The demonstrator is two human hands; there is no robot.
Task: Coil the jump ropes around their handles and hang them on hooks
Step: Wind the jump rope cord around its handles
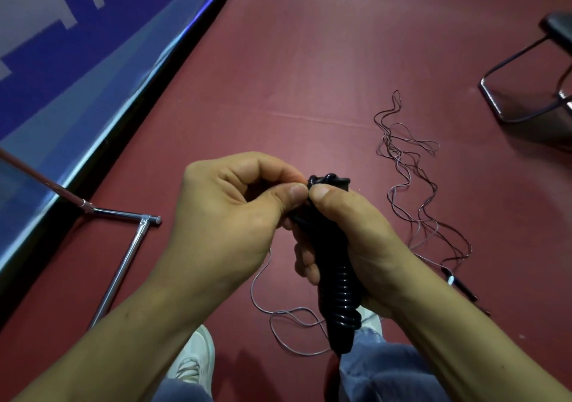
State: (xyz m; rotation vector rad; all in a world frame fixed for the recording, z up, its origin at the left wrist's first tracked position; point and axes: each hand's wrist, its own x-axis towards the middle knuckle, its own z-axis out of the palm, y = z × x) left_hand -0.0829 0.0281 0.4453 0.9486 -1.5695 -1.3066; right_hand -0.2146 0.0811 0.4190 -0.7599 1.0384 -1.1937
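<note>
Two hands meet above the red floor (309, 61). Far left, a metal stand (123, 256) lies at the foot of a blue banner (62, 61). Next, the left hand (229, 216) pinches thumb and forefinger together on the top end of the black jump rope (339, 296), where the cord bunches into a lump. The right hand (356, 240) has its fingers (305, 265) clamped round the handles, thumb pressed on top beside the left thumb. Tight turns of cord show below the grip.

This looks like the tucking of the free end. To do it well, I'd say the right thumb should pin the last turn while the left feeds the end under and pulls it snug, or the coil may spring loose.

Further right, a thin rope (411, 185) lies tangled on the floor, not yet coiled. A chair (526, 98) stands far right.
</note>
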